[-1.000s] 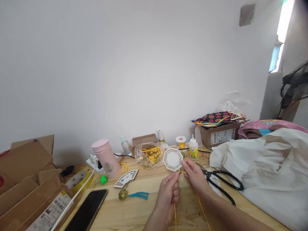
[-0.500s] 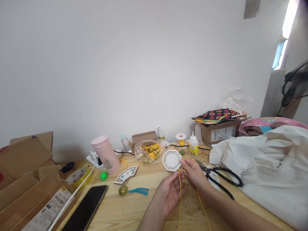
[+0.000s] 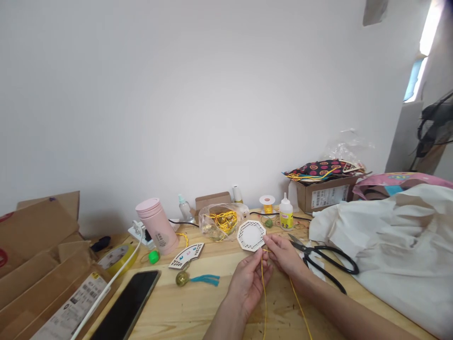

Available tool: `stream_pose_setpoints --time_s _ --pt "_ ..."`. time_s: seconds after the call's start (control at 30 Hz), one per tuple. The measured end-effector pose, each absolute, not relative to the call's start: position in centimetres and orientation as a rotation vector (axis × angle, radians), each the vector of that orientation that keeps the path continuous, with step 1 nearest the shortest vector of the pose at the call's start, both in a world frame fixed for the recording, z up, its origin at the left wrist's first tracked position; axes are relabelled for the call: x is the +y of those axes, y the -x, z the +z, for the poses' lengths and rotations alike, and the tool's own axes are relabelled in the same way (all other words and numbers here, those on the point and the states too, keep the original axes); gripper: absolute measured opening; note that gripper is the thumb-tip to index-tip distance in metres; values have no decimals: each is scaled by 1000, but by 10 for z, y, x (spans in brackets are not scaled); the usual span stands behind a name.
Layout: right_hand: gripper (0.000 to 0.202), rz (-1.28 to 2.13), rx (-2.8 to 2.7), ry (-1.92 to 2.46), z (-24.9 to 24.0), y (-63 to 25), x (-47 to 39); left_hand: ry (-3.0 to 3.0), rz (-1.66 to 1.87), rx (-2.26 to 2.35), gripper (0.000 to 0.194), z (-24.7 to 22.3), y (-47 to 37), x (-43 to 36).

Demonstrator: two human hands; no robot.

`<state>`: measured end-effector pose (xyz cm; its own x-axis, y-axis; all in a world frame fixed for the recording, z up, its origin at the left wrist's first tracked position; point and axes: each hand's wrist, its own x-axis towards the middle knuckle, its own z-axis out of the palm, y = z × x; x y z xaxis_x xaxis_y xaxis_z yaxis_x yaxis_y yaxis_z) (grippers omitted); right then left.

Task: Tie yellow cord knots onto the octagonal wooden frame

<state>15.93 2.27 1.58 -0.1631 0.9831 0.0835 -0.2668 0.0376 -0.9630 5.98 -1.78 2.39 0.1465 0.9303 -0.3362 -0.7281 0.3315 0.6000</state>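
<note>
An octagonal wooden frame (image 3: 251,235) with a fretwork border and pale centre is held up off the table. My right hand (image 3: 283,254) pinches its lower right edge. My left hand (image 3: 249,278) is just below, its thumb and fingers closed at the frame's bottom edge on a yellow cord (image 3: 264,293). One strand hangs down in front of the left hand, and another runs from under the right hand toward the table's front edge. The exact point where cord meets frame is hidden by my fingers.
Black scissors (image 3: 329,259) lie right of my hands, beside a white cloth (image 3: 389,245). Behind stand a glue bottle (image 3: 286,215), a thread spool (image 3: 268,206) and a bag of yellow cords (image 3: 221,221). Leftward are a fan-shaped ornament (image 3: 186,255), a teal tassel (image 3: 205,279), a phone (image 3: 127,304) and a pink cup (image 3: 157,226).
The octagonal frame has shifted and turned slightly to the left. My left thumb has moved up closer to its bottom edge. The view has shifted a little.
</note>
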Motion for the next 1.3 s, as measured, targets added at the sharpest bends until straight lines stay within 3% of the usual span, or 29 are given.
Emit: stream_pose_setpoints --time_s 0.33,0.63,0.93,1.13,1.3 --pt "31 1272 -1450 988 26 -171 19 -383 1298 839 8 25 -52 -12" --pt "37 1291 -1654 935 25 -174 16 -456 1341 857 3 23 -54 -13" --pt "17 1141 -1789 1049 4 -164 5 -376 1391 839 5 25 -55 -11" --pt "41 1421 -1904 888 18 -158 -9 -233 1353 879 12 28 -49 -9" --pt "37 2013 -1878 728 51 -178 -27 -188 1371 844 7 28 -41 -6"
